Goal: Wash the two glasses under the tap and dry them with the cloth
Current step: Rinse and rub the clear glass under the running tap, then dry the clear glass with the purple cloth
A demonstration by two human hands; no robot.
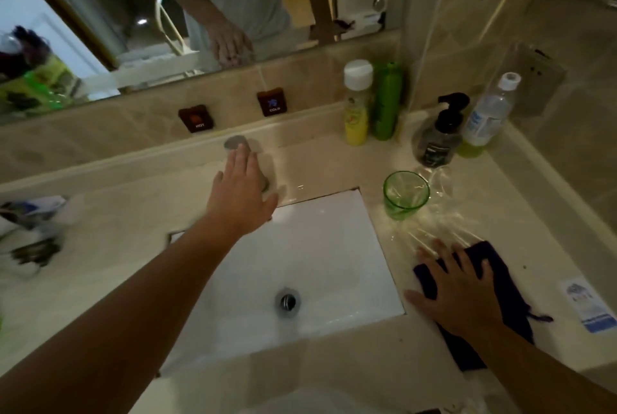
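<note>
The green glass [405,195] stands upright on the bench [334,163], just beside the far right corner of the white sink [317,263]. Touching it on the right lies something clear and shiny, perhaps a second glass on its side or a plastic wrap [434,213]; the blur does not let me tell which. The dark purple cloth [500,280] lies flat on the bench to the right of the sink, nearer the person than the green glass.

The right hand [457,293] rests palm down on the cloth, its fingers straight and spread, so its grip is wide and holds nothing. The left hand [242,193] reaches over the far edge of the sink to the metal tap [238,144], fingers stretched out and lying on it; its grip is wide too, not curled round anything.

Behind the glass stand a yellow bottle [357,106], a green can [387,103], a dark pump bottle [439,136] and a clear bottle [487,116].
</note>
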